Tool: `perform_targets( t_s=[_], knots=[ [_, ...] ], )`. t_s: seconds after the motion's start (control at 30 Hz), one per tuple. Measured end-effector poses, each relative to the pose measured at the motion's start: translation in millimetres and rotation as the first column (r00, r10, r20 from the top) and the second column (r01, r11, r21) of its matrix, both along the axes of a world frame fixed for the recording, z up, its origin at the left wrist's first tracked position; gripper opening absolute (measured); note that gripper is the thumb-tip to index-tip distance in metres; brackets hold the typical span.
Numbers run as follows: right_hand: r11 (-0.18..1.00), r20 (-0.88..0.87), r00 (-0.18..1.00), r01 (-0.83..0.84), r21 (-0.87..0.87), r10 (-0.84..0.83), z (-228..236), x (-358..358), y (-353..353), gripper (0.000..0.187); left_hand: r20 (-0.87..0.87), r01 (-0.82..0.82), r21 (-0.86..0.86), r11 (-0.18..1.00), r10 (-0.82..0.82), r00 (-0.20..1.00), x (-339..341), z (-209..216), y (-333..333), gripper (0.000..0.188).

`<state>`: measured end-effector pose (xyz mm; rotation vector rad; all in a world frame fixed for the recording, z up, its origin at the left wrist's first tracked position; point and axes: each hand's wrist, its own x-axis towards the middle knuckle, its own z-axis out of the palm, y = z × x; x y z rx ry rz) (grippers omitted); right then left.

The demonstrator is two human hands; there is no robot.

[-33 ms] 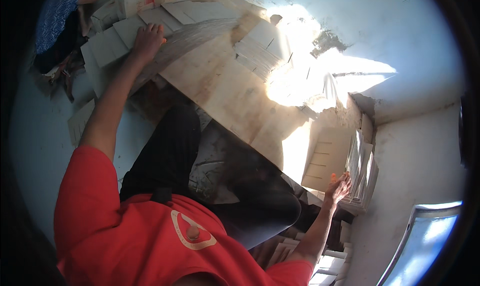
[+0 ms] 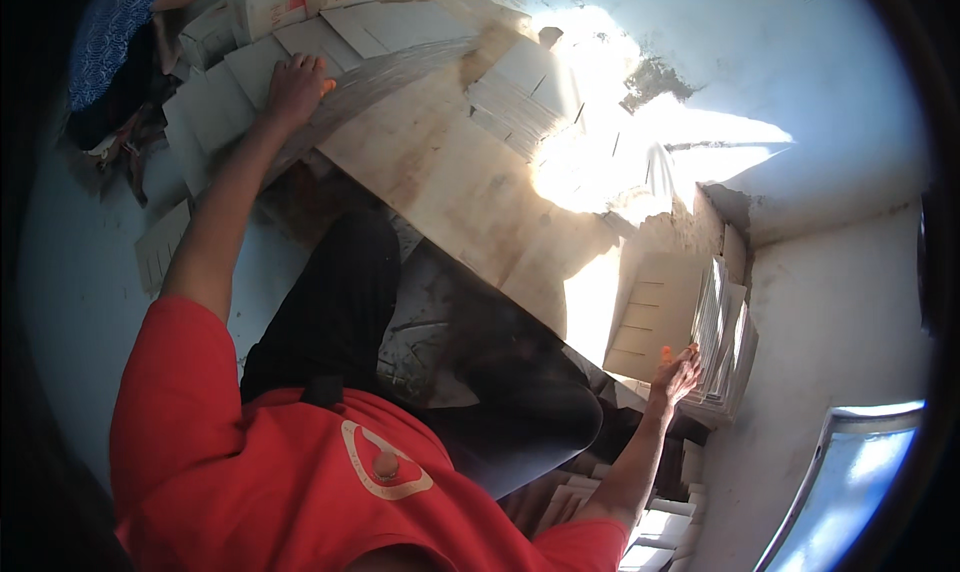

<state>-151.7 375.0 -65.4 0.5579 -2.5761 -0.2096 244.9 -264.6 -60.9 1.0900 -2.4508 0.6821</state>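
My left hand (image 2: 296, 89) lies at the far left on a spread row of overlapping cardboard sheets (image 2: 210, 99). Its fingers are bent but apart, the thumb sticks out sideways, and orange covers show on some fingertips. Far to the right, my right hand (image 2: 679, 374) touches the lower corner of an upright stack of slotted cardboard sheets (image 2: 655, 307). Here the thumb, with an orange tip, stands apart from the fingers, which reach along the stack's edges. No sheet is lifted off by either hand.
A brown work surface (image 2: 430, 162) runs between the two stacks. Another slotted cardboard stack (image 2: 515, 97) sits in bright sunlight near the wall. A person in a patterned blue garment (image 2: 108, 37) is at the far left, beside cardboard boxes (image 2: 270, 0). More cardboard pieces (image 2: 660, 524) lie low at the right.
My left hand has come very slightly nearer, and the cardboard sheet beside it has slid a little toward me. My right hand stays in place.
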Motion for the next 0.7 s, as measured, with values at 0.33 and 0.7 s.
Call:
perform_targets(
  t_s=[0.33,0.7],
  knots=[
    [1.0,-0.016,1.0,-0.003,0.031,0.003,-10.0,-34.7,24.0,0.038,-0.028,0.036,0.073,0.997,-0.034,0.999,-3.4,-16.6,-7.9,0.03],
    [0.958,0.173,0.979,0.149,-0.243,-0.108,31.5,-25.4,-2.2,0.034,-0.086,0.3,0.08,0.951,-0.293,0.952,-41.4,-11.9,50.5,0.038]
  ],
)
